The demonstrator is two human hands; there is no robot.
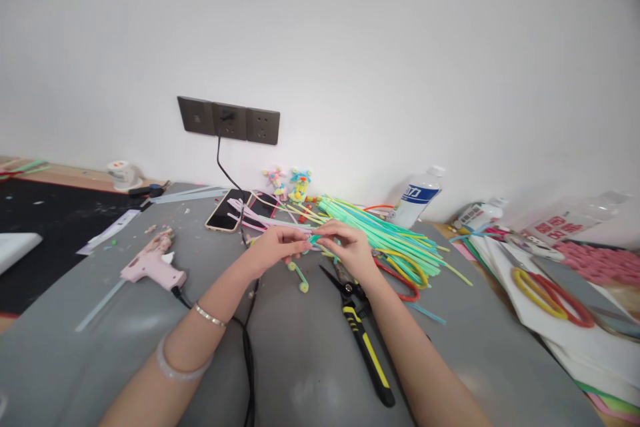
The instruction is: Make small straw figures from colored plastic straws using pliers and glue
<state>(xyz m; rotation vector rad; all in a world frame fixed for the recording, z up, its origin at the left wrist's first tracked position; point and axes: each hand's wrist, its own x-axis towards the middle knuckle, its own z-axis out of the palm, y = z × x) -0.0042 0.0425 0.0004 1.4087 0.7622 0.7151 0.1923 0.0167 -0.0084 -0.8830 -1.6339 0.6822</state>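
Observation:
My left hand (277, 245) and my right hand (349, 247) meet above the grey mat, fingertips pinched on a small teal piece of pipe cleaner (314, 239) between them. Its exact shape is partly hidden by the fingers. Just below lies a green pipe-cleaner piece with coiled ends (302, 280). Under my right wrist are black-and-yellow pliers (364, 340), jaws apart and pointing away from me. A large bundle of green and yellow pipe cleaners (395, 233) spreads behind my right hand. Pink pipe cleaners (245, 211) lie behind my left hand, across a phone (227, 211).
A pink glue gun (153, 267) lies at left, its black cable running between my arms. Two small pipe-cleaner figures (300, 185) stand by the wall. A bottle (417, 197) leans behind the bundle. Scissors (553, 293) rest on papers at right. A wall socket (229, 120) holds a plug.

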